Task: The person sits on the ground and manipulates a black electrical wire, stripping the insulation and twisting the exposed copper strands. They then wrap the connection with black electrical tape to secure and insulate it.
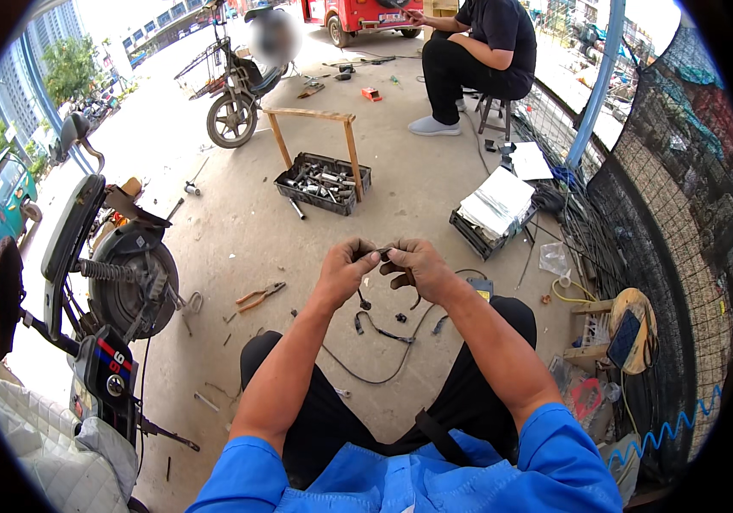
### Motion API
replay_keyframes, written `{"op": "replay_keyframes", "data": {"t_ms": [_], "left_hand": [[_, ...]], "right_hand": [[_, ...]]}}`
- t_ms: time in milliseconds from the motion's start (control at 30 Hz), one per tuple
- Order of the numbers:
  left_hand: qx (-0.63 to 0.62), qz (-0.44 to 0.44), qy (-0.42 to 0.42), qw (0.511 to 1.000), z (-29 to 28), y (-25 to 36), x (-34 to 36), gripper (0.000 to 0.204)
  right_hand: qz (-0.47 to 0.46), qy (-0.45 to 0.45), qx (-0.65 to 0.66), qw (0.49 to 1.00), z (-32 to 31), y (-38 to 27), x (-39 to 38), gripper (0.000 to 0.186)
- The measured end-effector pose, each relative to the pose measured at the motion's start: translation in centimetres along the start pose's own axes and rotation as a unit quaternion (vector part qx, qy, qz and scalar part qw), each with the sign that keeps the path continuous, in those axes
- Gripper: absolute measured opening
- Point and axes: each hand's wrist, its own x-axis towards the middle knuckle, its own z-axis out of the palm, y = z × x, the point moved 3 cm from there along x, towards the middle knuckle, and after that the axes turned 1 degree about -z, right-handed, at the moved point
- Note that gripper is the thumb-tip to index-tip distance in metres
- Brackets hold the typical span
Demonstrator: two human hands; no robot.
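Note:
My left hand [348,272] and my right hand [420,269] meet at the middle, both pinching a small dark piece [384,253], probably cable or a fitting; its detail is too small to make out. Dark cable ends hang below my fingers. On the concrete between my legs lies a black cable [397,336] with connectors, partly hidden by my forearms. Orange-handled pliers [260,295] lie to the left of my left forearm.
A scooter with an exposed wheel [131,291] stands left, another [231,120] farther back. Ahead are a crate of metal parts [289,185] and a wooden frame [307,112]. A seated person [503,47], papers [495,205], a phone on a stool [623,342] and mesh fencing [683,214] are right.

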Motion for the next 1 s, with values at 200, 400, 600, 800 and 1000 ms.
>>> {"op": "replay_keyframes", "data": {"t_ms": [200,400,600,800,1000], "left_hand": [[-0.043,-0.01,-0.026,0.999,-0.1,0.7,-0.1,0.013],[-0.055,-0.016,-0.023,0.998,-0.2,1.3,-0.2,0.015],[-0.097,-0.041,-0.006,0.994,-0.3,0.6,-0.2,0.02],[-0.089,-0.018,0.027,0.995,-0.3,0.8,-0.4,0.023],[-0.066,0.02,0.066,0.995,0.0,1.4,-0.6,0.021]], "right_hand": [[0.029,-0.022,0.065,0.997,-0.4,0.2,0.2,0.022],[0.074,-0.027,0.111,0.991,-0.5,0.2,0.2,0.022],[0.068,-0.045,0.127,0.989,-0.8,1.0,0.8,0.022],[0.057,-0.014,0.094,0.994,-0.8,0.7,0.6,0.022],[0.054,0.008,0.054,0.997,-0.8,0.2,0.5,0.023]]}}
